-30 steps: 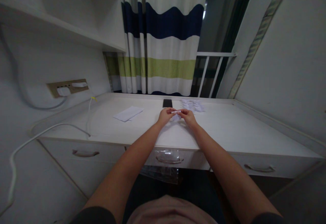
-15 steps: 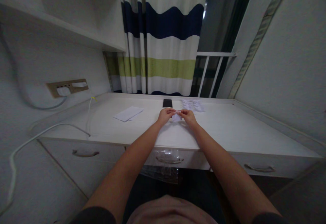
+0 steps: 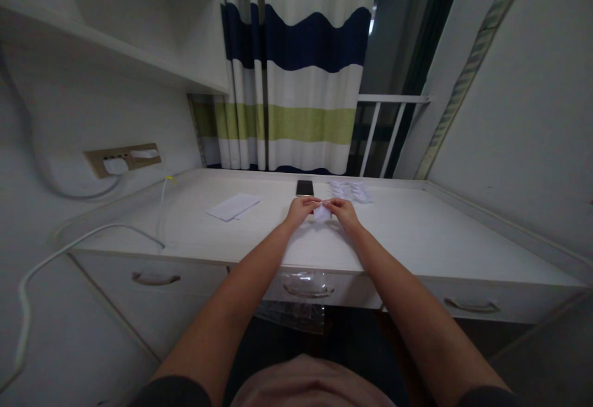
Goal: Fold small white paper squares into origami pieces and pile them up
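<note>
Both hands meet over the middle of the white desk (image 3: 407,234). Between them is a small piece of white paper (image 3: 322,213), hanging below the fingertips. My left hand (image 3: 302,209) pinches its upper left side, and my right hand (image 3: 341,210) pinches its upper right side. The fingertips nearly touch, and they hide the paper's top edge. Just behind my left hand lies a dark flat object like a phone (image 3: 304,188). Beyond my right hand sits a cluster of small folded white papers (image 3: 354,192).
White paper sheets (image 3: 234,206) lie left of my hands. A white cable (image 3: 106,226) runs over the desk's left front edge near a wall socket (image 3: 123,160). Drawers (image 3: 308,289) line the desk front, the middle one with clear plastic on it. A striped curtain (image 3: 315,86) hangs behind.
The small paper has tilted slightly, so more of its white face shows. My fingertips have shifted a little; the arms and the other things stay where they were.
</note>
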{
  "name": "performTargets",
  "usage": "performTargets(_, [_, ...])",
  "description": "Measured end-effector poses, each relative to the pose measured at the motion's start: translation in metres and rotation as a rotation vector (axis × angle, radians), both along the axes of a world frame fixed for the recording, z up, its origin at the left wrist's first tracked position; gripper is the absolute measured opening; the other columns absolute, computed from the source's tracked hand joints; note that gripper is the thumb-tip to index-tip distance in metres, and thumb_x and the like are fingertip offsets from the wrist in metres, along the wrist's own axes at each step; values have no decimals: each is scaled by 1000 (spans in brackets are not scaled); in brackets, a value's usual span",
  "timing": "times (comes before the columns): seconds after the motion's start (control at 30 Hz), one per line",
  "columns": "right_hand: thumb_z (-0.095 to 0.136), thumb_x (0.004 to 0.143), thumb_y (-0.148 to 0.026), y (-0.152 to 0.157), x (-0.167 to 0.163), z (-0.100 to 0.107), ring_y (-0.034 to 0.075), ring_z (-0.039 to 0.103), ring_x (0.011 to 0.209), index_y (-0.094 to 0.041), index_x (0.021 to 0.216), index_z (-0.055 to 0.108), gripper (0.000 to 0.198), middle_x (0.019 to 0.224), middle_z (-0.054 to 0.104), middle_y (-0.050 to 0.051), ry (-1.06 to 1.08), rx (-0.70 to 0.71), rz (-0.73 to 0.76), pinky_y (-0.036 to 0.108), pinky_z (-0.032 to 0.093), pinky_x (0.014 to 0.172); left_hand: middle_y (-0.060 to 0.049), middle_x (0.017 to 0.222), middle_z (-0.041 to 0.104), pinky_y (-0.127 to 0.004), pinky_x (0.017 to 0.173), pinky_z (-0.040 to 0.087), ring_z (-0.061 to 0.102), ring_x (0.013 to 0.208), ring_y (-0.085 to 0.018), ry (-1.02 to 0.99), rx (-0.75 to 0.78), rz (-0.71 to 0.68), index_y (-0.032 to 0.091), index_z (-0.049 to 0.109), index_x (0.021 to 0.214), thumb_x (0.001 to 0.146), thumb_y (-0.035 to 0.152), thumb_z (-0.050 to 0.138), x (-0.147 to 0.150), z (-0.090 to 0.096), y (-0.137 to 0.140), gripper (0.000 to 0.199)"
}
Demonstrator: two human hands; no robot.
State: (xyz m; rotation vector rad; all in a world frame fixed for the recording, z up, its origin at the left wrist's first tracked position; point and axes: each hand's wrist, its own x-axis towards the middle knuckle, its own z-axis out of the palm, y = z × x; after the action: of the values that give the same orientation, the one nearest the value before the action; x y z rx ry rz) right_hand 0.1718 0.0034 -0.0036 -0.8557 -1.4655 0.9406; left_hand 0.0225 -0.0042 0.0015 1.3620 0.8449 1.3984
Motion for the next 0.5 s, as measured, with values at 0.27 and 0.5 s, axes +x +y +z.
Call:
performTargets(0.27, [72,51,-48,1,-1,-1,11,49,53,-15,68,68,36,60,62,2,60,-19,-23,26,39,52,-3,63,64,-26,60,49,56,58,-11,44,-25,61,10,66,64,59,29,74,0,-1,2,21])
performTargets(0.5, [70,52,-51,2,-1,-2,11,47,53,-15,62,66,37,58,60,1,79,-36,-28,25,38,52,-1,57,61,-24,60,46,53,56,-9,72,-28,45,11,66,61,57,31,74,-2,-2,6,22])
